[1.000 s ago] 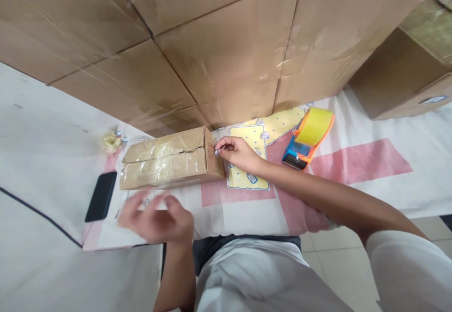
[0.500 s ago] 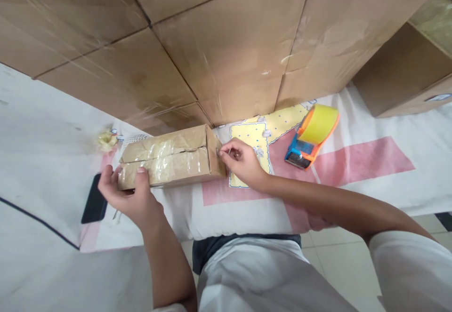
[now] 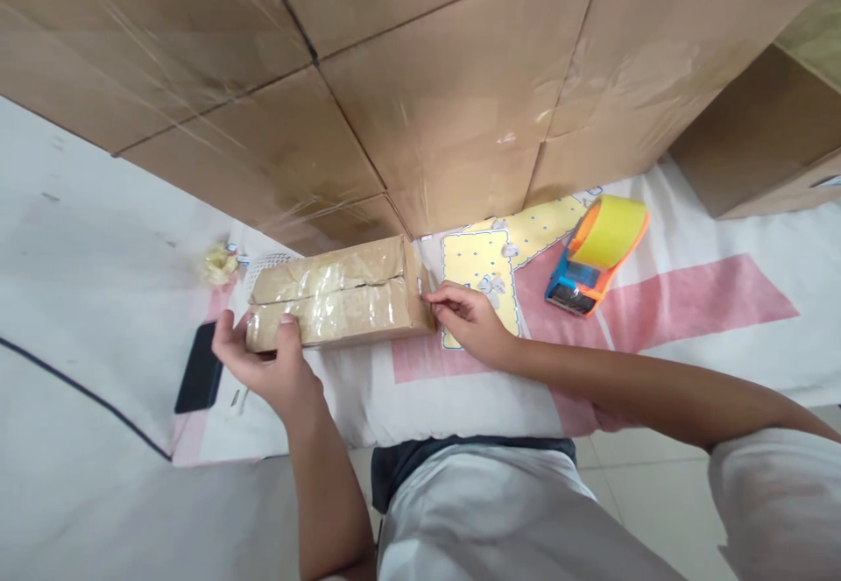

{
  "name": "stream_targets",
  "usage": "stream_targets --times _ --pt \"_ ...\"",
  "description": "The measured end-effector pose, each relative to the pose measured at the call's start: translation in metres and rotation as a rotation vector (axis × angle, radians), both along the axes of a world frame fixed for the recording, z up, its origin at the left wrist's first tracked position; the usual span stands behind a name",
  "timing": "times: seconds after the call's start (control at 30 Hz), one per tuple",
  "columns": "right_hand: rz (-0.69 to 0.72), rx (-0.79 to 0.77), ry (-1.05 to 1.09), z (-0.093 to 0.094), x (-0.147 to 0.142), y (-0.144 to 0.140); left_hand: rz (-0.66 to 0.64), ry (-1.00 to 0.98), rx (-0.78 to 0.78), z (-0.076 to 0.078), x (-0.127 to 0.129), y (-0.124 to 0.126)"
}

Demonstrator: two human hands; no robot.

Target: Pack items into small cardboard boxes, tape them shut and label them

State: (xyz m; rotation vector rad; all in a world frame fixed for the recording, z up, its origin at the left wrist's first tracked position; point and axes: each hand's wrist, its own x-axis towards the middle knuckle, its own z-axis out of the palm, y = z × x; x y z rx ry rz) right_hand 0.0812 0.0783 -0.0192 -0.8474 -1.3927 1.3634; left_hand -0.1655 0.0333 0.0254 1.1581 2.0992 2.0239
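While cartons [image 3: 447, 99] crowd box [image 3: 335, 296], phone [image 3: 199, 369], perhaps scrap [image 3: 219, 264]

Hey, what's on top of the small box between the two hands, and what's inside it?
Glossy tape covers much of the top of the small box, and the left hand has its thumb at the near edge. The flaps are closed, so the contents cannot be seen.

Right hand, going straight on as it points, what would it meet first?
Probably the nearest end of the taped box, just ahead; whether the right hand touches it is unclear.
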Motion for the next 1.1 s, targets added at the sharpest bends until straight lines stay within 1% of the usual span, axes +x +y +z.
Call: stream_targets --times 0.13,0.23,0.37,0.47,0.53,0.57,0.67,0.73,0.8,1.0,1.1 --pt "-0.053 -0.012 -0.068 0.006 0.001 0.001 0.0 -0.003 -0.022 -0.001 -0.001 -0.001" --pt "0.016 -0.063 -0.115 0.009 0.002 0.003 -0.004 -0.009 -0.025 0.0 -0.002 -0.001" --pt "-0.012 -0.121 -0.103 0.008 0.002 0.004 0.007 0.003 -0.039 0.0 -0.002 -0.001" --pt "0.032 -0.155 -0.123 0.008 0.002 0.004 0.002 -0.003 -0.042 0.0 -0.002 -0.002" --pt "0.023 -0.155 -0.125 0.009 0.002 0.004 -0.007 -0.006 -0.036 0.001 -0.002 -0.001" --pt "0.039 -0.16 -0.124 0.01 0.003 0.005 -0.007 -0.003 -0.033 0.001 -0.002 -0.001" --pt "0.174 -0.228 -0.125 0.011 0.004 0.006 0.003 0.024 -0.042 0.0 -0.004 0.0" --pt "0.178 -0.267 -0.113 0.012 0.005 0.007 0.01 0.036 -0.05 0.0 -0.006 0.001" --pt "0.149 -0.267 -0.108 0.011 0.006 0.007 0.007 0.033 -0.049 0.001 -0.007 0.0" --pt "0.227 -0.226 -0.108 0.011 0.007 0.008 -0.007 0.035 -0.031 -0.001 -0.009 0.0" --pt "0.223 -0.189 -0.122 0.009 0.005 0.007 -0.01 0.039 -0.028 -0.002 -0.01 0.0"
